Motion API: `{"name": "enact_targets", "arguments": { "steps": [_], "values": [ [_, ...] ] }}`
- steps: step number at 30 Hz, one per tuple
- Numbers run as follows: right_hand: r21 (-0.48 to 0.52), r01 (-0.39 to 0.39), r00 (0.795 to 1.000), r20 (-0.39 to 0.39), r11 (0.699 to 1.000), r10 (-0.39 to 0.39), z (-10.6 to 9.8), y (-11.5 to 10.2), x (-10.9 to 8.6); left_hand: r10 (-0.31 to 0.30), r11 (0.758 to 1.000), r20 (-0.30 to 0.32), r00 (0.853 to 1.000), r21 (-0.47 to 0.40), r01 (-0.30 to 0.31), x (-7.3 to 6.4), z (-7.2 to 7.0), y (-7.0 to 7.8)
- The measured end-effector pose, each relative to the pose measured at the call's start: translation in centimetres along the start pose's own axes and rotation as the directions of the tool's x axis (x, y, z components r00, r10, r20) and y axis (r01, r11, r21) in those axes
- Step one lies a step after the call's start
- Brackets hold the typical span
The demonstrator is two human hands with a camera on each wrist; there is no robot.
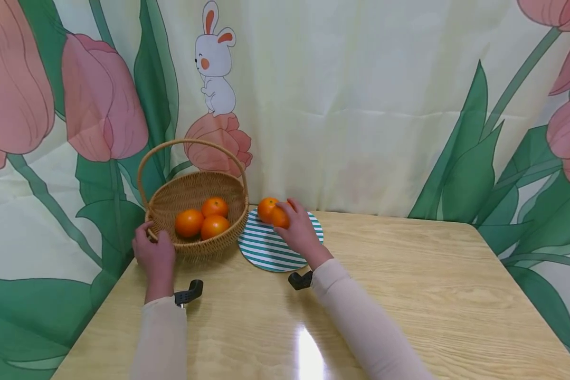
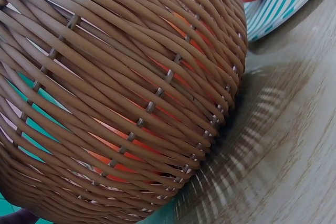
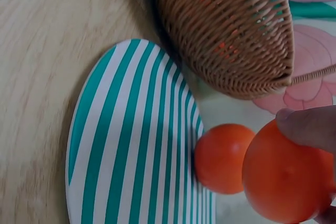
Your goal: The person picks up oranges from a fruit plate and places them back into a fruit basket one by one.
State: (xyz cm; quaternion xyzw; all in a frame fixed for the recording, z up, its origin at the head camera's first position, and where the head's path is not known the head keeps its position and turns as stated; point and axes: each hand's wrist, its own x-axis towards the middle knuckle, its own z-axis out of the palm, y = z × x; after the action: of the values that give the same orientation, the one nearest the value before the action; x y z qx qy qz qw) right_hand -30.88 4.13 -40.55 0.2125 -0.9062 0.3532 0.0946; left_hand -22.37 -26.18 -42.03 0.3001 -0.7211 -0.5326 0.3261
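Observation:
My left hand (image 1: 155,256) grips the near left rim of a wicker basket (image 1: 197,182) with a tall arched handle. Three oranges (image 1: 188,223) lie inside it; in the left wrist view the woven wall (image 2: 121,77) lets orange patches through. Over a round plate (image 1: 271,248) with teal and white stripes, my right hand (image 1: 300,232) holds an orange (image 3: 289,174) between thumb and fingers. Another orange (image 3: 224,158) sits on the plate's far part, right beside the held one.
Basket and plate stand side by side at the back of a light wooden table (image 1: 385,279). Behind them hangs a curtain (image 1: 351,105) printed with tulips and a rabbit. Each wrist carries a small black camera mount (image 1: 190,292).

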Motion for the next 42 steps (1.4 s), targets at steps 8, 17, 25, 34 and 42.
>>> {"name": "enact_targets", "arguments": {
  "steps": [8, 17, 25, 34, 42],
  "values": [
    [0.005, 0.073, 0.997, 0.001, 0.997, -0.073, 1.2, -2.1, 0.2, -0.013, 1.000, -0.011, 1.000, 0.024, 0.014, 0.2, -1.2, -1.0],
    [0.001, 0.129, 0.991, -0.026, 0.992, -0.129, 0.8, -4.3, 0.9, 0.004, 1.000, -0.007, 1.000, 0.028, -0.004, 0.2, -0.7, -1.1],
    [-0.007, 0.189, 0.981, -0.051, 0.982, -0.189, 0.4, -5.9, 1.6, 0.002, 1.000, 0.017, 1.000, 0.023, -0.003, 0.3, -0.1, -0.4],
    [0.010, 0.242, 0.968, -0.079, 0.970, -0.240, 0.9, -7.5, 2.0, 0.038, 0.999, -0.009, 0.999, 0.024, -0.038, 0.2, 0.2, -0.5],
    [0.009, 0.274, 0.958, -0.088, 0.962, -0.272, 1.4, -8.5, 1.9, 0.044, 0.999, -0.008, 0.999, 0.003, -0.044, 0.1, 0.2, -0.7]
  ]
}}
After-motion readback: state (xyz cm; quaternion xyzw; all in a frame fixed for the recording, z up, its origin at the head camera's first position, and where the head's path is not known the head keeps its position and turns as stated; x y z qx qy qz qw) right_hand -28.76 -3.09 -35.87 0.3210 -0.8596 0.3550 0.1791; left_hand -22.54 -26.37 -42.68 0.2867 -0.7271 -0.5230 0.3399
